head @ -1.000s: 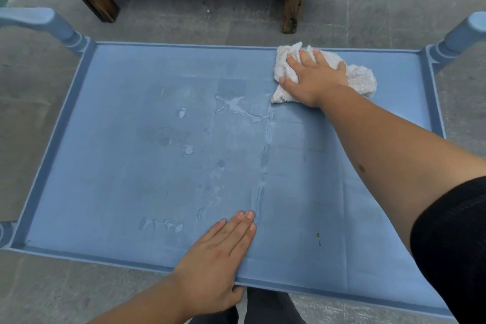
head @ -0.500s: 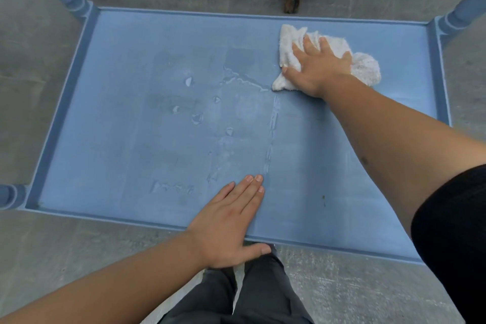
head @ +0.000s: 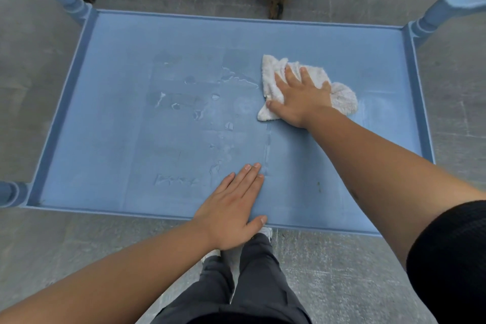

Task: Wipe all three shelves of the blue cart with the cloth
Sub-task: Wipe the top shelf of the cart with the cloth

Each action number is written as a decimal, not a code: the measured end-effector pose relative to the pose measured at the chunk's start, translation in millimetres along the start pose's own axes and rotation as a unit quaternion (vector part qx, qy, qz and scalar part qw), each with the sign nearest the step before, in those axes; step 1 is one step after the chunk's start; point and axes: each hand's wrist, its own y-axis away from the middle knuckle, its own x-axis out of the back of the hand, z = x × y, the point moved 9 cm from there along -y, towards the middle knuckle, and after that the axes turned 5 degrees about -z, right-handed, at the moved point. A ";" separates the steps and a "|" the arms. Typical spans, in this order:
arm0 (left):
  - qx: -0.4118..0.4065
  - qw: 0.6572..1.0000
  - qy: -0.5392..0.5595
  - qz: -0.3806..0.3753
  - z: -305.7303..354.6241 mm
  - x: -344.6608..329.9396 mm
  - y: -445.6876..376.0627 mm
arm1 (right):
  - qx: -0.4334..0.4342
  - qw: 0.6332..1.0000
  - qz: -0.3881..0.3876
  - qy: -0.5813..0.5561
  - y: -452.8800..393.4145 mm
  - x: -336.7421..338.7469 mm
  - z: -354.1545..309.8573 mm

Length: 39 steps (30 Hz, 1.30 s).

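moved: white terry cloth now nearer frame centre | right hand presses it flat, left hand flat on blue cart's top shelf | wet streaks left; lower shelves unseen

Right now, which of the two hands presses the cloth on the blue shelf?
The right hand: it lies flat on the white cloth, farther back on the shelf. The left hand rests bare on the near edge.

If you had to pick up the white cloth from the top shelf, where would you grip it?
Probably the bunched lobe of the white cloth that pokes out right of the right hand, pinched from above: it stands raised, while the rest lies flat on the top shelf.
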 end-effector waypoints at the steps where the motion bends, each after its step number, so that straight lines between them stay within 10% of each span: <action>1: -0.001 1.000 0.003 -0.001 0.2 -1.4 0.7 | 0.000 1.000 -0.002 0.000 5.0 -2.2 -1.0; 39: 0.010 0.999 0.004 0.052 8.7 -11.3 20.8 | -0.065 0.996 0.003 -0.055 122.9 -61.6 -38.7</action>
